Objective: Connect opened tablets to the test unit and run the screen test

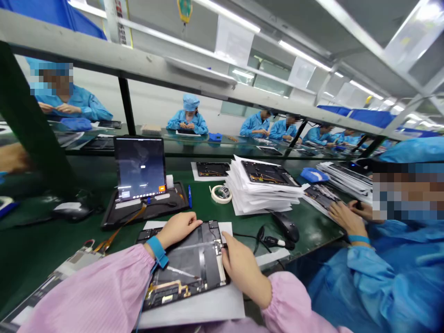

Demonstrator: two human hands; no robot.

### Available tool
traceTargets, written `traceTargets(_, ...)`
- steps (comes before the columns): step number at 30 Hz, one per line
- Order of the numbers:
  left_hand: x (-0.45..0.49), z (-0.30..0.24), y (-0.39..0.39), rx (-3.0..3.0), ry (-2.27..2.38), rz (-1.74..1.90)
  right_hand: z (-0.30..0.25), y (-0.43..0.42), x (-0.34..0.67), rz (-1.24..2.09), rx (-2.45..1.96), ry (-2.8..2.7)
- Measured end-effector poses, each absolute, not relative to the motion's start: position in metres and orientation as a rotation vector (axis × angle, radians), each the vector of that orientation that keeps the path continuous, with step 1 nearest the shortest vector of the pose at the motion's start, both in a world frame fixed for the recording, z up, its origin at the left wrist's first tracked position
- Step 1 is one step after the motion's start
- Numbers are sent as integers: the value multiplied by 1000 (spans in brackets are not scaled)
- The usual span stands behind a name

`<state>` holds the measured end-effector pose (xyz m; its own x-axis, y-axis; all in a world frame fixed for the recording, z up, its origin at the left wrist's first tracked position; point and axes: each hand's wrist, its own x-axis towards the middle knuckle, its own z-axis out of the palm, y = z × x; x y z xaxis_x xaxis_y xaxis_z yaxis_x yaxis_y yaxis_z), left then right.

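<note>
An opened tablet chassis (189, 266) lies on a white sheet (204, 307) in front of me, its dark inner parts and ribbon cables showing. My left hand (178, 229), with a blue wrist strap, rests curled on the chassis's top edge, fingers closed against it. My right hand (239, 266) presses on the right edge of the chassis with fingers bent and held together. Both sleeves are pink.
A lit tablet (139, 166) stands in a black tray (145, 208). A tape roll (221, 194), a stack of sheets with chassis (265, 185), a black mouse (287, 226) and cables lie to the right. A co-worker in blue (391, 263) works at my right; others sit across.
</note>
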<state>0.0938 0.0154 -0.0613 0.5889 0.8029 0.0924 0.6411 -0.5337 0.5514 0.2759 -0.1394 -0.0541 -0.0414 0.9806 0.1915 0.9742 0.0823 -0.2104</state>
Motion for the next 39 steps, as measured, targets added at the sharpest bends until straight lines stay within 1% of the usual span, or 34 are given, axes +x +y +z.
traceTargets(4,93,-64,16,2334,1144,467,-49,-139,304,71,-1786,-1973)
traceTargets(6,93,-64,16,2331,1136,460,-41,-137,345,-60,-1735,-1781)
traceTargets(9,94,-65,15,2335,1122,454,-40,-135,425,-456,-1862,-1361)
traceTargets(11,94,-66,15,2335,1118,457,-50,-135,468,-514,-1986,-1321)
traceTargets(14,94,-67,16,2336,1125,450,-72,-137,501,-479,-2007,-1392)
traceTargets(19,95,-68,17,2335,1125,438,-89,-137,504,-523,-2048,-1300)
traceTargets(25,95,-65,14,2335,1130,429,-88,-134,508,-425,-2081,-1386)
traceTargets(39,94,-65,14,2337,1123,437,-83,-136,503,-413,-2104,-1369)
